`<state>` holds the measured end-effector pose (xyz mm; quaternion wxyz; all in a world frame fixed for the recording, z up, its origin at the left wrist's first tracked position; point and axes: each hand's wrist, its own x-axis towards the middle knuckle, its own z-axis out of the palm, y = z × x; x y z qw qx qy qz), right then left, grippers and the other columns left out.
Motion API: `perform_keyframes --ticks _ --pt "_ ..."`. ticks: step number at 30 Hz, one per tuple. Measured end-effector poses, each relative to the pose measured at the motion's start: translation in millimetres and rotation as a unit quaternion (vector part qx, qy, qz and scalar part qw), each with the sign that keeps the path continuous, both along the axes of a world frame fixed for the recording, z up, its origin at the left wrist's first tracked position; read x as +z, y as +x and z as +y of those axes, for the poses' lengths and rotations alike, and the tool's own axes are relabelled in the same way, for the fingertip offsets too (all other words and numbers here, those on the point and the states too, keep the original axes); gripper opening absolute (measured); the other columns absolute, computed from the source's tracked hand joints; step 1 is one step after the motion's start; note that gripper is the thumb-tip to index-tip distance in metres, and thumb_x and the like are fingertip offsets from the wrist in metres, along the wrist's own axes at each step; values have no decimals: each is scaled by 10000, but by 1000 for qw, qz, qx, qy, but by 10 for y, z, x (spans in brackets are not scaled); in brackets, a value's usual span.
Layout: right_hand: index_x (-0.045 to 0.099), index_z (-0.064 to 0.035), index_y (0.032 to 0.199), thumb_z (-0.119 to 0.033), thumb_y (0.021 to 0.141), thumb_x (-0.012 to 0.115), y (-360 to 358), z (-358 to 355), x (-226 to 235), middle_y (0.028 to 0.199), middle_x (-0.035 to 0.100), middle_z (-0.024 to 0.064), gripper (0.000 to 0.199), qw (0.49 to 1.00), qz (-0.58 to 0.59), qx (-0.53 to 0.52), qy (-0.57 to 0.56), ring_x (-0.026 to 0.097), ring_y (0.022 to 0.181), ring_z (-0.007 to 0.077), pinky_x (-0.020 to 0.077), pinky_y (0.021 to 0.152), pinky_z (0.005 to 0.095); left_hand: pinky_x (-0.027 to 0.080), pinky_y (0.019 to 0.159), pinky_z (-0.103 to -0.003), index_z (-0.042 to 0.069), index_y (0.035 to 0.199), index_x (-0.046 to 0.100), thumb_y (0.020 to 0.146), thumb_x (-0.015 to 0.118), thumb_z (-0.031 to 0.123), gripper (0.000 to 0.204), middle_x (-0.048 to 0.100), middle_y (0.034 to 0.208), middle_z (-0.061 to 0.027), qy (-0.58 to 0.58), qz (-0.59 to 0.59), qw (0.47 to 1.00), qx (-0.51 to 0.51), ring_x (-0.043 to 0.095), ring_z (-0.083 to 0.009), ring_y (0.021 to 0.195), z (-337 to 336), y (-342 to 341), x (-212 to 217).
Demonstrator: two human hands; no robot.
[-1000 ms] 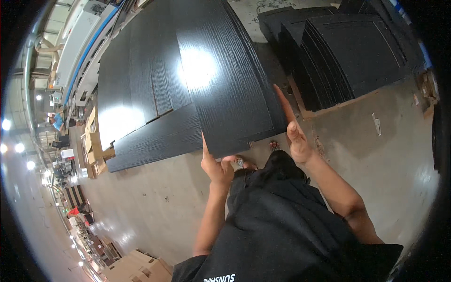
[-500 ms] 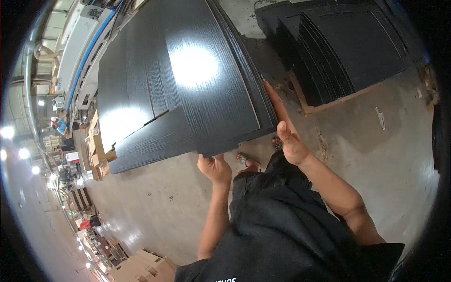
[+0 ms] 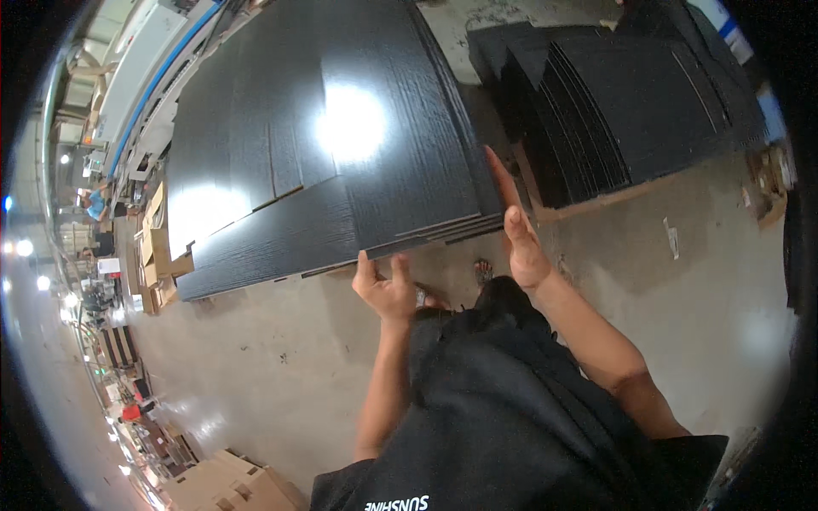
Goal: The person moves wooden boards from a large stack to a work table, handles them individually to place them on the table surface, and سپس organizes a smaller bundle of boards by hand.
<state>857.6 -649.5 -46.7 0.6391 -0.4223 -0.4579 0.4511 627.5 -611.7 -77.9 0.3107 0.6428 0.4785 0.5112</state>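
At near corner of black boards (image 3: 409, 196), piled just ahead: touched front edge with left hand (image 3: 388, 292), digits spread; laid right hand (image 3: 526, 251) flat along side, thumb apart. Seemingly got corner nearly flush; had lower front layers slightly stepped yet.

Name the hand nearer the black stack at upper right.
Right. The right hand is below-left of that black stack; the left hand is farther left, by the glossy panels.
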Motion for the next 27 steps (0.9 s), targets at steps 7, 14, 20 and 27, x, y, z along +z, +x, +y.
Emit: perform_keyframes --ticks 7,14,20,27 --pt "147 -194 1718 -806 1000 346 62 -63 -10 1775 155 43 964 999 -4 3 -52 119 1635 242 97 1331 474 488 1116 -375 -70 1564 440 823 905 90 890 656 1420 -208 5 -54 998 -23 650 -258 1275 52 132 25" --pt "143 -182 1717 -810 1002 315 87 -61 -67 1777 148 51 967 998 -20 -11 -51 115 1638 247 86 1332 473 548 1029 -346 -58 1546 477 836 906 89 842 697 1353 -208 22 -74 996 -37 689 -236 1210 79 164 257" --pt "136 -143 1711 -842 894 553 157 -40 399 1753 164 166 1154 958 -240 -130 93 230 1600 368 209 1305 536 595 963 -345 -41 1533 506 819 925 135 846 700 1364 -214 62 -24 998 -12 731 -242 1154 138 136 252" --pt "265 -136 1685 -678 830 795 275 -32 780 1732 234 193 1143 891 -424 -95 127 274 1581 406 277 1274 557 588 1015 -368 -17 1502 553 743 978 174 891 674 1409 -219 103 -19 994 -11 704 -283 1242 187 81 115"
